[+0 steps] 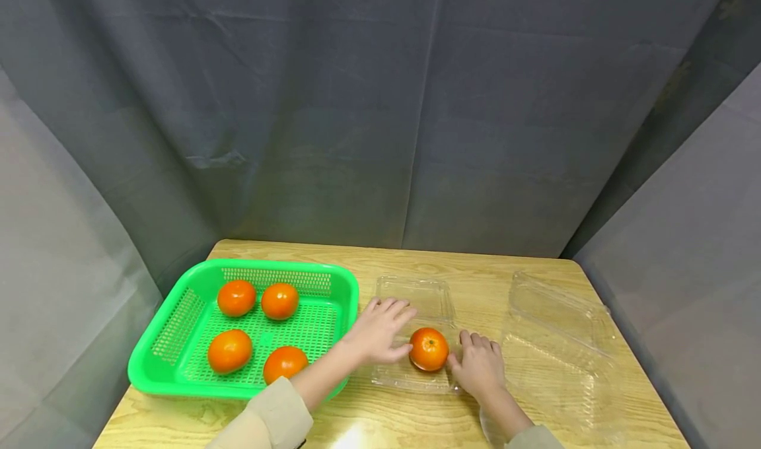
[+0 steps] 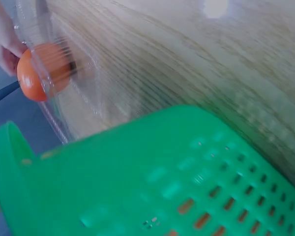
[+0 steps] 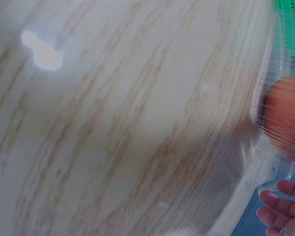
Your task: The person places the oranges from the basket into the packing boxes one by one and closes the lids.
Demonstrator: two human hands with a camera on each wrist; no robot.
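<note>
Four oranges [image 1: 236,298] resting loose in green basket [image 1: 178,370], far left. Left hand [image 1: 377,331] fingers extended, thumb touching fifth orange [image 1: 429,348] seated in clear clamshell tray [image 1: 416,297]. Right hand [image 1: 478,364] relaxed, flanking opposite side, steadying. Second clamshell [image 1: 559,343] lying open, far right.

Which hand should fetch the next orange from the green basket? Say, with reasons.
Left, probably. The left hand lies beside the green basket and its oranges; the right hand sits beyond the clear container.
</note>
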